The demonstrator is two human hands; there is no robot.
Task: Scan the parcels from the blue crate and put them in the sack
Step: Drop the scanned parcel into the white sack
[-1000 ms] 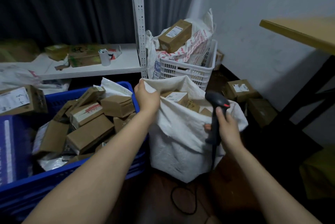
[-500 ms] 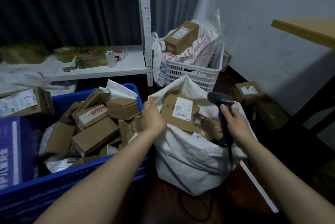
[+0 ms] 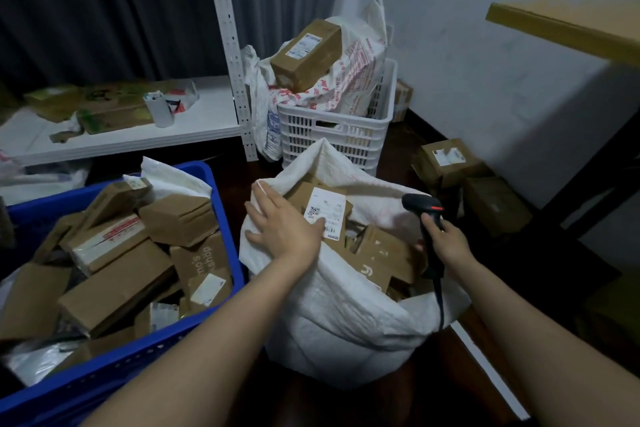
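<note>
The blue crate (image 3: pixel 221 184) at the left is piled with several brown cardboard parcels (image 3: pixel 114 288). To its right stands the white sack (image 3: pixel 346 322), its mouth open and full of parcels; the top one (image 3: pixel 325 208) shows a white label. My left hand (image 3: pixel 284 229) lies flat with straight fingers on the sack's left rim, fingertips touching that labelled parcel. My right hand (image 3: pixel 446 243) grips the handle of a black barcode scanner (image 3: pixel 420 207) at the sack's right rim, its cable hanging down.
A white slotted crate (image 3: pixel 332 129) with a printed bag and a box on top stands behind the sack. A white shelf (image 3: pixel 138 136) with clutter is at the back left. Boxes (image 3: pixel 446 160) lie by the wall; a yellow table (image 3: pixel 568 28) stands at the right.
My left hand let go of the sack's raised rim and now lies flat on it. The sack's mouth has dropped lower, showing the parcels inside. The scanner stays by the right rim.
</note>
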